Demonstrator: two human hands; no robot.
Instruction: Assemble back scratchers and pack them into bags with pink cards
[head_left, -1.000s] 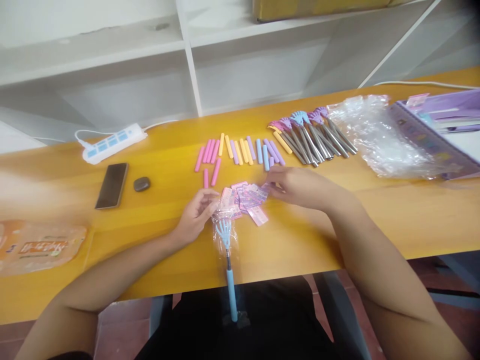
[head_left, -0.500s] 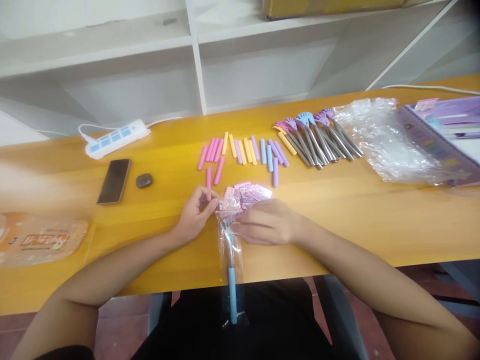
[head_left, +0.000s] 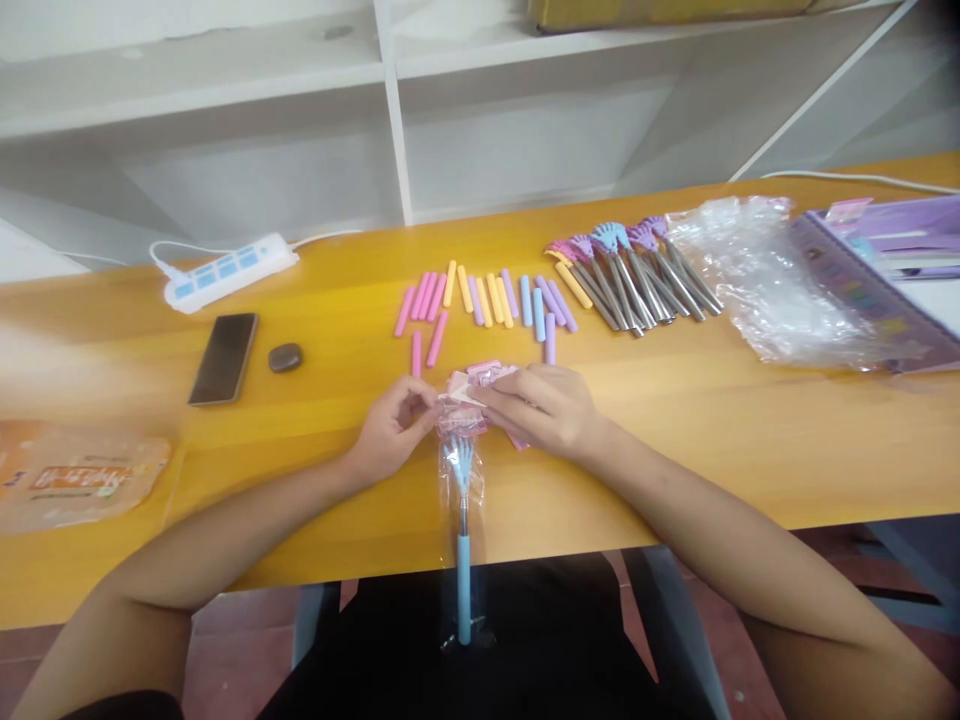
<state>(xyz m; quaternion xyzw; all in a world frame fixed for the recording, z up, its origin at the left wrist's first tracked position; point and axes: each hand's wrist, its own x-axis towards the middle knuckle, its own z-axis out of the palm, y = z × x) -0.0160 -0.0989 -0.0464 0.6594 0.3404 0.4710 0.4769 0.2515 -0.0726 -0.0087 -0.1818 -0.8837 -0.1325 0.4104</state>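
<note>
A blue back scratcher [head_left: 463, 580] with a hand-shaped head lies inside a clear plastic bag [head_left: 444, 520], its handle reaching past the table's front edge. My left hand [head_left: 396, 425] pinches the left side of the bag's top end. Over a pile of small pink printed cards [head_left: 484, 372], my right hand [head_left: 551, 408] has its fingers closed on a pale pink card [head_left: 466, 388] at the bag's mouth. Whether the card's tip is inside the bag is too small to tell.
Several coloured sleeves [head_left: 481, 300] lie beyond the cards. Metal-handled scratchers [head_left: 637, 285], crumpled plastic [head_left: 772, 280] and a purple box [head_left: 862, 285] are at the right. A phone [head_left: 223, 358], dark case [head_left: 285, 357], power strip [head_left: 231, 272] and orange package [head_left: 82, 475] are at the left.
My right hand has moved up and away from the scratcher's head to the cards, and a pale card now shows at its fingertips. My left hand stays at the bag's top.
</note>
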